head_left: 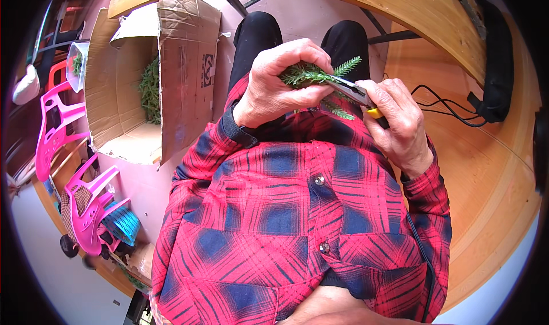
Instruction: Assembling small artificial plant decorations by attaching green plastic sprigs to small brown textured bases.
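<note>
- Head view: the left hand has its fingers curled tight round a bunch of green, feathery sprigs, up in front of the knees.
- Right hand grips grey metal pliers with yellow-and-black handles. Their tips reach the bunch; I can't tell if they pinch a stem.
- I'd guess the sprigs are light and bendy, with tips that could snap. Best to hold them where the stems meet.
- Sprigs look prickly, pliers hard and smooth, and the big brown cardboard box flat and stiff.
</note>
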Demonstrator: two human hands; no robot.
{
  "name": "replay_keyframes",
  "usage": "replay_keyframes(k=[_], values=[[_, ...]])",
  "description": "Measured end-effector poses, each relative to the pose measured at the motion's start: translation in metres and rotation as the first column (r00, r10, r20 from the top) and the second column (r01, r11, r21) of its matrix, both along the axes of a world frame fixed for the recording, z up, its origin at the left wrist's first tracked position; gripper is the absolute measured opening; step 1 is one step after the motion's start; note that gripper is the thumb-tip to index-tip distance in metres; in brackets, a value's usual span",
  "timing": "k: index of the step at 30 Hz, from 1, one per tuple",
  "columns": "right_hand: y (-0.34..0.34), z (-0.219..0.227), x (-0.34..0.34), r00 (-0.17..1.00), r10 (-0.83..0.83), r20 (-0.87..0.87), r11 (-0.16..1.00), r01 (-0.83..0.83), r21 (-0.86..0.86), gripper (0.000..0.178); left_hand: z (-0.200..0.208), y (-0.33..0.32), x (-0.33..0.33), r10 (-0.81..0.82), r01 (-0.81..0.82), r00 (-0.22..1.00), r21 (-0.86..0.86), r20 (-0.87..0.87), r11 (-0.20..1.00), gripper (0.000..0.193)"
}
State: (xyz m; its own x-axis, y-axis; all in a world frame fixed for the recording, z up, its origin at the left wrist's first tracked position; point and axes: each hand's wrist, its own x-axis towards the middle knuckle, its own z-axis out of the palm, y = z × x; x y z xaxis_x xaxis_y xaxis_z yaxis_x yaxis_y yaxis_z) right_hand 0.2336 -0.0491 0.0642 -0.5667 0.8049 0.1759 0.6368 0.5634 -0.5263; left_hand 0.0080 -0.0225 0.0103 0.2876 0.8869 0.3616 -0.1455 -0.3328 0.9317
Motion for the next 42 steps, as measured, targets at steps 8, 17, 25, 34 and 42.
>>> replay_keyframes(k=[8,17,25,34,42], values=[[0.024,0.048,0.023,0.992,-0.083,-0.095,0.995,0.088,0.045,0.047,0.012,-0.008,-0.009,0.324,-0.278,0.945,0.403,-0.049,0.872,0.030],[0.153,0.006,0.093,0.858,-0.345,0.380,0.856,0.121,0.503,0.039,0.028,-0.023,-0.020,0.401,-0.177,0.897,0.680,-0.185,0.711,0.030],[0.150,0.003,0.095,0.775,-0.479,0.411,0.760,0.132,0.636,0.043,0.027,-0.025,-0.018,0.416,-0.246,0.902,0.655,-0.115,0.714,0.027],[0.031,0.046,-0.031,0.923,0.294,-0.247,0.950,-0.253,0.184,0.028,0.030,-0.025,-0.016,0.398,-0.252,0.910,0.609,-0.115,0.752,0.028],[0.021,0.024,-0.039,0.883,0.192,-0.429,0.980,-0.196,0.035,0.023,0.023,-0.026,-0.013,0.337,-0.256,0.941,0.571,-0.039,0.780,0.025]])
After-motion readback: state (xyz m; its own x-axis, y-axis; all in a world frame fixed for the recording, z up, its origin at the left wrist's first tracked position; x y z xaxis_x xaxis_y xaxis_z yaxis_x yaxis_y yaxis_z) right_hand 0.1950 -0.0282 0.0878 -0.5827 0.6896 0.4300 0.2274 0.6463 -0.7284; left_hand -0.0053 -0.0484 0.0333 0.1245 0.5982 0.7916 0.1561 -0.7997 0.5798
